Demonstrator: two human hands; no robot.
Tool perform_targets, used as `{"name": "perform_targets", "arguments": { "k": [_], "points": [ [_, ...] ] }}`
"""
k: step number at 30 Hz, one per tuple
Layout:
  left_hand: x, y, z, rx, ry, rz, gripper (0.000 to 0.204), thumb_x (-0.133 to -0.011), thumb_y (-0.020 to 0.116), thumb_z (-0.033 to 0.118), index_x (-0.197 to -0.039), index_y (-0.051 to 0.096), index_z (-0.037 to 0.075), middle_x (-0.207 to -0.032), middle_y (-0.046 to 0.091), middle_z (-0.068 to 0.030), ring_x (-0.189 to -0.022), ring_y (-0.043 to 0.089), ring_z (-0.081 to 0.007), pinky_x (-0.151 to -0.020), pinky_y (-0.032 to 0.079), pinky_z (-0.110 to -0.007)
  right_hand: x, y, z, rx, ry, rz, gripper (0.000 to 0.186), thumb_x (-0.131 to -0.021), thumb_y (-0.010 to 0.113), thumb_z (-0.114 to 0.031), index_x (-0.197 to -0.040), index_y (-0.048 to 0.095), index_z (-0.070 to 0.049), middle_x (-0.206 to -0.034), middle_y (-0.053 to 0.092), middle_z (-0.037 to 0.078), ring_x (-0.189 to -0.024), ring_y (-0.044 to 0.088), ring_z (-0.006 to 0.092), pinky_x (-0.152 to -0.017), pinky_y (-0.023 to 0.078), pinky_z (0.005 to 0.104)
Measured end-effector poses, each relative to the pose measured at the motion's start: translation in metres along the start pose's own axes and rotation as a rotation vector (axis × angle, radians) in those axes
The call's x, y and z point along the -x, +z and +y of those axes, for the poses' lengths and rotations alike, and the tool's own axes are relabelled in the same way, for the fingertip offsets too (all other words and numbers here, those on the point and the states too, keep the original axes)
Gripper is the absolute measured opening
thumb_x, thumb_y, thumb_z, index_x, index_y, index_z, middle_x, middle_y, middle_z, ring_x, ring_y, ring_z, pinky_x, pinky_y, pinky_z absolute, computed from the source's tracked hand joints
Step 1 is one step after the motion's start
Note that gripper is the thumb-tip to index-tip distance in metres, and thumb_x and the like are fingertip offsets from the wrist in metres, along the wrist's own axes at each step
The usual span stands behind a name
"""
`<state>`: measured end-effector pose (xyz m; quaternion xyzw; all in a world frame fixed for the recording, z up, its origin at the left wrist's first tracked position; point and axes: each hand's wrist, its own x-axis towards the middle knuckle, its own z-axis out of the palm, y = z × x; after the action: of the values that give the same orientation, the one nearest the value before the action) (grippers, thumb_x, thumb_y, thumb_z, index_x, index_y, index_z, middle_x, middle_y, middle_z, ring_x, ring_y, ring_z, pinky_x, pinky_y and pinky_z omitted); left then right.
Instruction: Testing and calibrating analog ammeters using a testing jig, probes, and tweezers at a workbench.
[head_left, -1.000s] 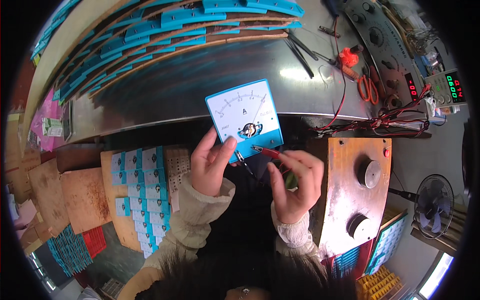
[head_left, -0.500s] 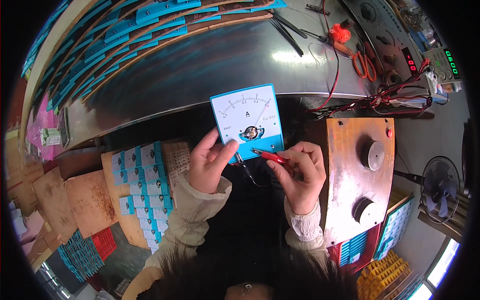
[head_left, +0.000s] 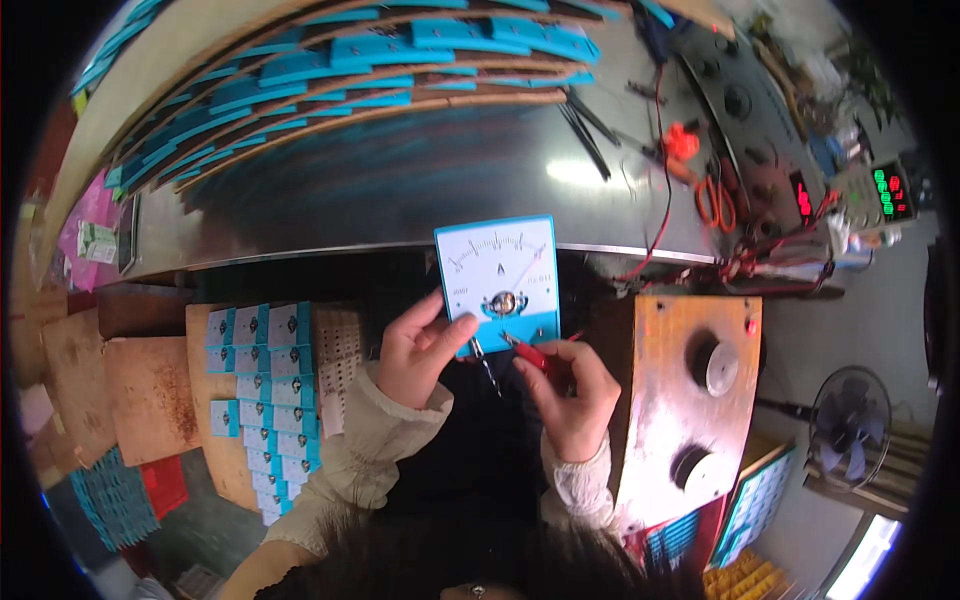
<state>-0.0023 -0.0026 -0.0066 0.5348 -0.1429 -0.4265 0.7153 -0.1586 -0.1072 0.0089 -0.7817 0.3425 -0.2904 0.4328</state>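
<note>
A square panel meter (head_left: 497,262) with a white dial and a blue frame is held up in front of me, its needle pointing to the upper right. My left hand (head_left: 413,348) grips its lower left corner, thumb on the front face. Close to that thumb, a black-leaded clip (head_left: 484,362) hangs at the meter's bottom edge. My right hand (head_left: 572,396) pinches a red alligator clip (head_left: 529,352). The clip's metal tip lies against or just before the blue lower strip; whether it touches I cannot tell.
Behind the meter runs a metal workbench (head_left: 400,190), with stacked boards of blue parts (head_left: 370,50) at the left. Orange scissors (head_left: 714,204), tweezers (head_left: 586,135) and red leads lie at the right. A box with two knobs (head_left: 690,400) stands right; more meters (head_left: 265,400) rest on a board left.
The view has shifted, and the meter with both hands sits lower in it. The needle still points to the upper right, and both hands keep their holds.
</note>
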Motion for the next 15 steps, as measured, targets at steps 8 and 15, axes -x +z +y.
{"name": "perform_targets", "arguments": {
  "k": [8,15],
  "points": [
    [0.015,-0.028,0.004,0.096,0.186,0.332,0.039,-0.095,0.068,0.011,-0.126,0.051,-0.005,-0.102,0.071,-0.0110,-0.086,0.067,-0.0124,-0.074,0.056,-0.029,0.001,0.003,-0.012,-0.442,-0.045,-0.013,0.006,-0.103,0.054,-0.009,-0.105,0.052,-0.004,-0.087,0.066,0.008,-0.073,0.058,0.0087,-0.063,0.046,0.0209],
    [0.057,-0.055,-0.019,-0.153,0.250,0.590,0.038,-0.090,0.074,0.013,-0.118,0.052,-0.001,-0.091,0.073,-0.0120,-0.084,0.070,-0.0128,-0.069,0.054,-0.027,0.015,0.085,-0.028,0.053,-0.249,-0.323,0.022,-0.076,0.081,0.003,-0.096,0.071,0.000,-0.083,0.066,0.008,-0.067,0.058,0.0137,-0.058,0.046,0.0259]
  ]
}}
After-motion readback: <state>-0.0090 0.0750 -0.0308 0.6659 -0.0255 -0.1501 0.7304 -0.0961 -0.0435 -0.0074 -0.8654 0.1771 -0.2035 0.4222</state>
